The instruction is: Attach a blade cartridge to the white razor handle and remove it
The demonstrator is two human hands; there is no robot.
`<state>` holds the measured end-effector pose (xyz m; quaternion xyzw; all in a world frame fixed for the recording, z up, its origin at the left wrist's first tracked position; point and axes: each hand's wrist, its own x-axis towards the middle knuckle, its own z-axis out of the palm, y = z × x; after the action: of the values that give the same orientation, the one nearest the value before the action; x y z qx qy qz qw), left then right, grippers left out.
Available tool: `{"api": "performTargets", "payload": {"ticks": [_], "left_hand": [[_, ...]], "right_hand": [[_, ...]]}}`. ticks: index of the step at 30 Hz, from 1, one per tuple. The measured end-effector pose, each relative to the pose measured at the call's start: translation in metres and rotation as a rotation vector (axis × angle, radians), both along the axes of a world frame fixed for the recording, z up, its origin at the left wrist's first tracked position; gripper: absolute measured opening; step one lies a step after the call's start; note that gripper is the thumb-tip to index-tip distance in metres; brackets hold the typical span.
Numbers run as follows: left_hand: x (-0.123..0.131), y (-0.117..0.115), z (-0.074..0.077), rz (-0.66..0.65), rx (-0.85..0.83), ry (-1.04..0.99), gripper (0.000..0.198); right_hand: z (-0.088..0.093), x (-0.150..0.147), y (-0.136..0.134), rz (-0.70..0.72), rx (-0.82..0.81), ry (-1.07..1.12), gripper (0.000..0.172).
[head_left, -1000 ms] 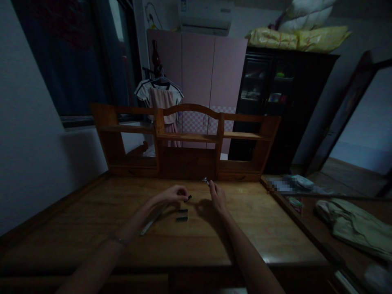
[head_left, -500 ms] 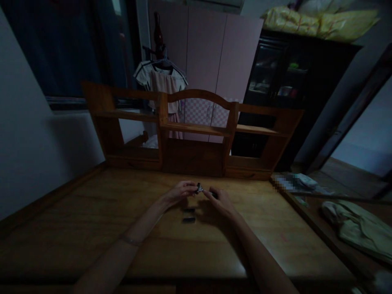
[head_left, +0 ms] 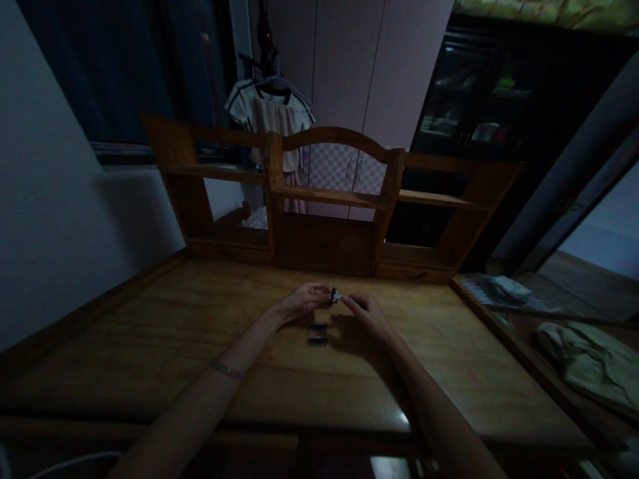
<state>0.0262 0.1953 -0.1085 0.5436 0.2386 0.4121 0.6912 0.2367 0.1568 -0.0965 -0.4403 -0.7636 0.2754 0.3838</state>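
My left hand [head_left: 308,299] is closed, pinching a small black and silver piece [head_left: 335,296] at its fingertips, just above the wooden desk [head_left: 239,392]. My right hand [head_left: 370,315] is closed too, around a slim tool with a dark handle [head_left: 361,303]. The tool's thin, bright front end meets the small piece; its exact kind is too small and dim to tell. Below the hands, a pair of short dark bars [head_left: 317,342] lies on the desk, one behind the other. A thin bracelet circles my left wrist.
A wooden shelf unit [head_left: 327,195] stands along the desk's back edge. At the right are a crumpled pale cloth bag [head_left: 589,362] and some plastic-wrapped items [head_left: 509,289]. Behind, clothes [head_left: 272,120] hang in front of a pink wardrobe [head_left: 344,73]. The room is dim.
My view has tilted down and shifted a little, so the scene sits higher and more to the right. Both hands keep hold of the small piece and the tool.
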Motion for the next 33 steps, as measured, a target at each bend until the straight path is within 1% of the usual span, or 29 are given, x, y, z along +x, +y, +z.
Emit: {"api": "performTargets", "payload": {"ticks": [2, 4, 8, 15, 20, 27, 33], "left_hand": [[-0.0002, 0.0007, -0.0002, -0.006, -0.008, -0.018, 0.045], [-0.0008, 0.0009, -0.0001, -0.016, -0.011, -0.027, 0.049], [-0.0024, 0.0004, -0.0006, -0.014, -0.014, -0.048, 0.042], [-0.0029, 0.0015, -0.004, 0.018, -0.032, -0.039, 0.043], [-0.003, 0.0009, -0.0028, 0.012, -0.03, -0.033, 0.043], [-0.0019, 0.0026, -0.0055, 0.003, 0.008, -0.063, 0.041], [-0.0014, 0.0022, -0.0056, 0.008, 0.018, -0.046, 0.04]], "right_hand": [[0.0028, -0.0004, -0.0017, 0.04, -0.042, 0.047, 0.048], [0.0047, 0.0004, -0.0026, 0.061, -0.076, 0.084, 0.048], [0.0042, 0.0026, -0.0011, 0.039, -0.114, 0.093, 0.049], [0.0019, 0.0011, 0.0012, 0.044, -0.067, 0.074, 0.049], [0.0021, 0.0018, 0.0022, 0.018, -0.004, 0.029, 0.047], [0.0011, 0.0012, 0.0038, 0.003, 0.001, 0.014, 0.047], [0.0002, 0.0014, 0.0046, 0.01, 0.005, -0.014, 0.047]]}}
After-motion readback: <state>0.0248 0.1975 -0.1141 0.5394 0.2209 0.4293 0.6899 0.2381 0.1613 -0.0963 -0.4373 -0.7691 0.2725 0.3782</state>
